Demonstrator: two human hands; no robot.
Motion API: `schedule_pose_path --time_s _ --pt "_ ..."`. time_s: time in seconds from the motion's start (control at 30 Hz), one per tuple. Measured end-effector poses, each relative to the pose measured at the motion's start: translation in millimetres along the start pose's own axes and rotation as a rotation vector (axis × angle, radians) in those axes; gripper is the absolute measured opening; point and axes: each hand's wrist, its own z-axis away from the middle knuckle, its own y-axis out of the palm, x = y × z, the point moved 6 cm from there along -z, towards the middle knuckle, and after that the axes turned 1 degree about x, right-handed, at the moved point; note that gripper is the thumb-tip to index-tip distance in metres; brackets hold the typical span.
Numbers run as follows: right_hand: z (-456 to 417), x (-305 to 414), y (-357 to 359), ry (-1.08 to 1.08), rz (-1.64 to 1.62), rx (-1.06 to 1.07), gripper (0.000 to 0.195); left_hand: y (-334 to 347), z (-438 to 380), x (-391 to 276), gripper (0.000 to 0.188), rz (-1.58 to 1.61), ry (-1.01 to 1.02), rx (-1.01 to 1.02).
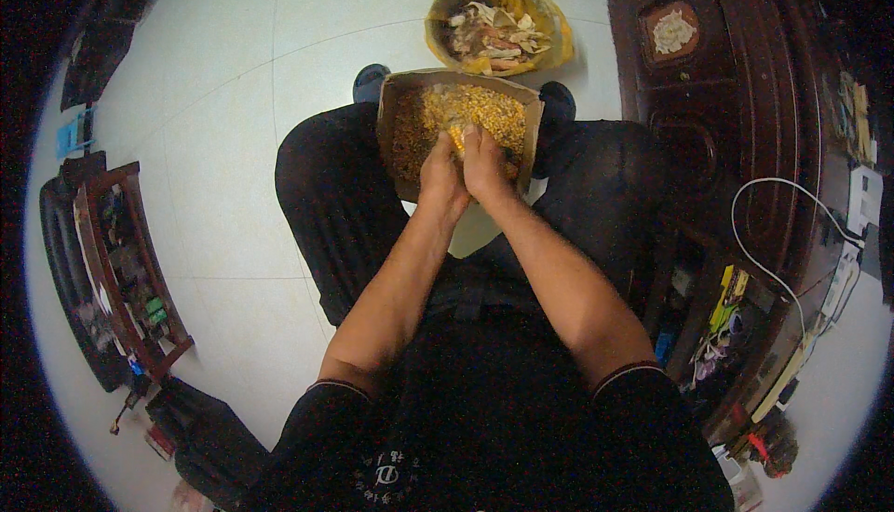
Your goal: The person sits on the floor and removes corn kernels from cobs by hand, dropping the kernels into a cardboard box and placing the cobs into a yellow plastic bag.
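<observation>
A corn cob with yellow kernels is held between my two hands. My left hand grips it from the left, its thumb on the cob. My right hand closes on it from the right, thumb pointing up along it. Both hands are over an open cardboard box between my knees. Loose yellow corn kernels cover much of the box's inside, with darker brown bits at its left. My fingers hide the cob's lower end.
Just beyond the box stands a bin lined with a yellow plastic bag, holding husks and bare cobs. A dark wooden cabinet runs along the right, with a white cable over it. At left is a wooden table with shelves.
</observation>
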Motion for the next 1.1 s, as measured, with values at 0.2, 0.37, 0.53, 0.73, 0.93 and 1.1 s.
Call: schedule_pose_path --time_s 0.2,0.37,0.53,0.73,0.93,1.1 --pt "2.8 9.2 1.6 0.004 0.058 0.064 0.055 -8.6 -15.9 -3.2 0.034 -0.215 0.109 0.094" --pt "-9.5 -3.8 3.5 -0.03 -0.107 0.052 0.054 13.3 7.4 -11.3 0.032 -0.351 0.169 -0.004" --pt "-13.9 -4.1 4.8 -0.039 -0.099 0.012 0.055 7.6 3.3 -7.0 0.033 -0.319 0.171 0.008" --pt "2.2 8.2 -1.9 0.026 -0.176 -0.017 0.056 5.5 1.3 -9.6 0.036 -0.295 0.167 -0.057" --pt "5.9 6.1 5.3 -0.039 0.074 0.101 0.058 -2.5 -2.9 -14.0 0.043 -0.197 0.1 -0.084" --pt "1.5 -5.1 5.1 -0.029 0.006 0.061 0.05 0.3 3.7 -8.4 0.043 -0.174 0.074 -0.079"
